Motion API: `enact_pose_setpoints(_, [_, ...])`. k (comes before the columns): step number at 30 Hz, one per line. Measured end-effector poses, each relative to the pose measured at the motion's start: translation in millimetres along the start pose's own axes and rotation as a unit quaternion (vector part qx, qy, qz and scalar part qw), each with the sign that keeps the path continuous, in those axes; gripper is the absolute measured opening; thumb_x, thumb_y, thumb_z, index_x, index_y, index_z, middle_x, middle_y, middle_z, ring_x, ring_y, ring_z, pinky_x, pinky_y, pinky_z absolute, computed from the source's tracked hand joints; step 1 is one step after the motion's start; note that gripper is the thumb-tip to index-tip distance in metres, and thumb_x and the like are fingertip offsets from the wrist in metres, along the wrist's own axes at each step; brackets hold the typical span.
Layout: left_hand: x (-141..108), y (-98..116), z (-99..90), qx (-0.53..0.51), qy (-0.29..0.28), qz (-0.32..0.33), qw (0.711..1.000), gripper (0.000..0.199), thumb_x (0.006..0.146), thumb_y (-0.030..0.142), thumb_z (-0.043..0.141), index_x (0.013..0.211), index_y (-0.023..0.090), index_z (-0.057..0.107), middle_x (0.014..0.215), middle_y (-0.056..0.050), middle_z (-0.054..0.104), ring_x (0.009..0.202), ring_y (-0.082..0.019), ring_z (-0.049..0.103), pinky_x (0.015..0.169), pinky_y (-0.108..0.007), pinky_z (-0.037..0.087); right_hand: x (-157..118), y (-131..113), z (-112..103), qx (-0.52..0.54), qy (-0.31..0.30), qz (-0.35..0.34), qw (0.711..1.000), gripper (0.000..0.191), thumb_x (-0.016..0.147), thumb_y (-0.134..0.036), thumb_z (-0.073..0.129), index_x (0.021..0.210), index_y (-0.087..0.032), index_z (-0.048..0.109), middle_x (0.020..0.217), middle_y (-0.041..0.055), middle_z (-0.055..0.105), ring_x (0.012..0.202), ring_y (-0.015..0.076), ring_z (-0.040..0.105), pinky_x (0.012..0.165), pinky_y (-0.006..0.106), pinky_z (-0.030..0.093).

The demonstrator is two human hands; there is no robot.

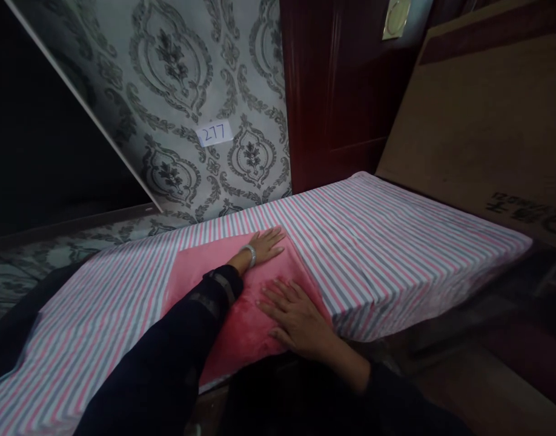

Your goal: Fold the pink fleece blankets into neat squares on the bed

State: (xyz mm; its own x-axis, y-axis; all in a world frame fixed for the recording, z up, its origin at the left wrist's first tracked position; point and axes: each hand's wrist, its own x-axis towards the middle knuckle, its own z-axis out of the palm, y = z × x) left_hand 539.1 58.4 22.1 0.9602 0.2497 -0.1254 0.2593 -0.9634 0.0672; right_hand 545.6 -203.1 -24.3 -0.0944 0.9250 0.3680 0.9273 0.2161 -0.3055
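Note:
A pink, plush-looking cloth [241, 327] lies flat on a striped pink, grey and white cover [360, 236]. My left hand [265, 245], with a silver bracelet at the wrist, rests palm down near the cloth's far right corner, fingers spread. Closer to me, my right hand [298, 318] is pressed flat on the cloth near its right edge, its fingers also apart. Neither hand grips anything. Part of the cloth is hidden under my left sleeve.
Patterned wallpaper [173, 60] with a paper label [215, 132] reading 277 stands behind. A dark red door [332, 91] is beyond the cover. Cardboard [482, 115] leans at the right, and a dark panel [46, 133] is at the left.

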Motion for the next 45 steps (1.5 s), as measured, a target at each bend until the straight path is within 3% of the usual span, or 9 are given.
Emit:
enact_pose_setpoints(6, [21, -7, -2.8, -0.033, 0.008, -0.052, 0.998, 0.066, 0.101, 0.056, 0.020, 0.160, 0.025, 0.027, 0.166, -0.004, 0.029, 0.152, -0.019, 0.030, 0.124, -0.037, 0.025, 0, 0, -2, 0.012, -0.010, 0.008, 1.000, 0.056, 0.103, -0.056, 0.043, 0.154, -0.033, 0.043, 0.165, -0.0002, 0.032, 0.154, 0.0260, 0.018, 0.124, 0.054, 0.016])
enact_pose_setpoints(12, [25, 4, -5.8, 0.004, 0.029, -0.112, 0.993, 0.064, 0.102, 0.051, 0.018, 0.160, 0.026, 0.026, 0.163, -0.008, 0.037, 0.152, -0.030, 0.028, 0.123, -0.061, 0.015, 2, -1, -4, 0.014, -0.015, 0.011, 1.000, 0.057, 0.102, -0.053, 0.046, 0.155, -0.034, 0.041, 0.164, 0.0011, 0.034, 0.154, 0.0267, 0.018, 0.124, 0.054, 0.016])
enact_pose_setpoints(16, [16, 16, -18.8, 0.024, 0.052, -0.139, 0.989, 0.066, 0.101, 0.052, 0.027, 0.161, 0.024, 0.024, 0.167, -0.010, 0.026, 0.156, -0.030, 0.016, 0.124, -0.061, 0.002, -1, 1, -2, -0.018, -0.013, 0.011, 1.000, 0.056, 0.102, -0.052, 0.047, 0.155, -0.034, 0.040, 0.164, 0.0010, 0.034, 0.153, 0.0284, 0.021, 0.123, 0.056, 0.020])
enact_pose_setpoints(19, [-10, 18, -32.7, -0.009, 0.029, -0.093, 0.995, 0.065, 0.102, 0.052, 0.024, 0.161, 0.022, 0.025, 0.169, -0.008, 0.020, 0.157, -0.027, 0.014, 0.126, -0.055, 0.008, -2, 3, -5, -0.039, -0.022, 0.006, 0.999, 0.056, 0.102, -0.050, 0.049, 0.155, -0.031, 0.043, 0.162, 0.0042, 0.037, 0.151, 0.0308, 0.026, 0.120, 0.058, 0.024])
enact_pose_setpoints(24, [-86, 10, -41.4, -0.142, 0.004, 0.024, 0.990, 0.062, 0.105, 0.045, 0.014, 0.157, 0.018, 0.036, 0.166, -0.003, 0.030, 0.153, -0.021, 0.026, 0.126, -0.037, 0.016, 18, -15, -20, -0.036, -0.023, -0.027, 0.999, 0.052, 0.103, -0.047, 0.049, 0.150, -0.025, 0.050, 0.155, 0.0114, 0.047, 0.146, 0.0331, 0.035, 0.118, 0.059, 0.025])
enact_pose_setpoints(29, [-143, 4, -16.0, -0.104, -0.017, 0.001, 0.994, 0.055, 0.104, 0.046, 0.023, 0.157, 0.034, 0.032, 0.166, 0.001, 0.028, 0.155, -0.023, 0.020, 0.126, -0.055, 0.010, 51, -47, -11, 0.022, -0.062, -0.131, 0.989, 0.050, 0.104, -0.048, 0.047, 0.150, -0.027, 0.050, 0.153, 0.0078, 0.050, 0.142, 0.0248, 0.042, 0.120, 0.048, 0.029])
enact_pose_setpoints(35, [-142, -20, 16.1, 0.000, 0.039, -0.013, 0.999, 0.061, 0.101, 0.050, 0.036, 0.159, 0.034, 0.029, 0.168, -0.005, 0.021, 0.157, -0.028, 0.010, 0.123, -0.063, 0.005, 50, -45, 21, 0.007, -0.095, -0.118, 0.988, 0.052, 0.103, -0.051, 0.047, 0.151, -0.029, 0.048, 0.160, 0.0040, 0.042, 0.151, 0.0252, 0.028, 0.123, 0.052, 0.023])
enact_pose_setpoints(41, [-125, -63, -2.2, -0.023, 0.006, -0.118, 0.993, 0.061, 0.100, 0.053, 0.034, 0.158, 0.037, 0.028, 0.168, -0.001, 0.021, 0.156, -0.027, 0.017, 0.124, -0.056, 0.012, 47, -43, 20, -0.010, -0.103, -0.109, 0.989, 0.055, 0.103, -0.052, 0.047, 0.155, -0.034, 0.041, 0.163, 0.0016, 0.036, 0.152, 0.0233, 0.024, 0.123, 0.050, 0.025])
enact_pose_setpoints(45, [-123, -82, -15.6, -0.008, -0.001, -0.200, 0.980, 0.059, 0.101, 0.051, 0.029, 0.156, 0.032, 0.036, 0.162, -0.005, 0.039, 0.150, -0.029, 0.034, 0.123, -0.058, 0.017, 48, -46, 18, -0.016, -0.112, -0.096, 0.989, 0.056, 0.104, -0.052, 0.045, 0.156, -0.034, 0.037, 0.165, 0.0018, 0.031, 0.153, 0.0233, 0.023, 0.123, 0.052, 0.023])
